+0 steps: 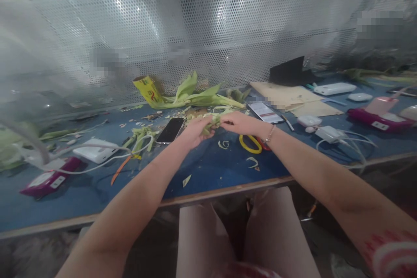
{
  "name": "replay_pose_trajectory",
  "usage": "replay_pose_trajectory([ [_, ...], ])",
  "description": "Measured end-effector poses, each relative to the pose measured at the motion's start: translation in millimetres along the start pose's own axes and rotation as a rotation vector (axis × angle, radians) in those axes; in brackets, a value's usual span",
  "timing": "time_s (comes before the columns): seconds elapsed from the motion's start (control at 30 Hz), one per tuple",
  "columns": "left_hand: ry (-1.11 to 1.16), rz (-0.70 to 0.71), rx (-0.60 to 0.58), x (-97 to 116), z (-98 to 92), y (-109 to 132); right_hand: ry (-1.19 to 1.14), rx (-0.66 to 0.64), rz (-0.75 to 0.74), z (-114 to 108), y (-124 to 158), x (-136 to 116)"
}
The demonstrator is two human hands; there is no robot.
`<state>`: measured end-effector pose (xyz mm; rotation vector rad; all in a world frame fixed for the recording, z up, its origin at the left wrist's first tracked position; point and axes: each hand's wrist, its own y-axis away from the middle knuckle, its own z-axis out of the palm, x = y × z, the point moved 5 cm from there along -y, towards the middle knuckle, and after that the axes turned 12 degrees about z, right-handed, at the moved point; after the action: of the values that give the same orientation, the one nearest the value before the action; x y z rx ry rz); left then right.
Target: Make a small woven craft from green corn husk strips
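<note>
My left hand (196, 130) is closed around a small bundle of pale green husk strips (211, 125), just above the blue table. On its right side, my right hand (239, 122) pinches at the edge of the same bundle; its fingertips are partly hidden. Close to the left hand lies a dark phone (170, 130). Yellow-handled scissors (250, 143) rest below my right wrist, partly covered by the arm. Long green corn husks (198, 97) lie behind both hands, amid shredded bits.
A yellow roll (148, 90) leans by the perforated metal screen (208, 30). To the right are a lit phone (265, 113), cardboard (286, 95) and white chargers with cables (329, 134). Purple power strips (52, 177) and a white power bank (96, 150) stand left. Husk scraps dot the blue table (208, 169).
</note>
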<state>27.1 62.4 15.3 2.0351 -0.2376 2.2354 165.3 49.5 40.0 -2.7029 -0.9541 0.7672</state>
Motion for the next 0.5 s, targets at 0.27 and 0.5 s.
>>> replay_pose_trajectory([
  [0.27, 0.033, -0.266, -0.113, -10, -4.0, 7, 0.185, -0.265, 0.602, -28, 20, 31],
  [0.5, -0.024, -0.252, -0.215, -17, 2.2, 7, 0.33, -0.548, 0.921, -24, 44, 49],
])
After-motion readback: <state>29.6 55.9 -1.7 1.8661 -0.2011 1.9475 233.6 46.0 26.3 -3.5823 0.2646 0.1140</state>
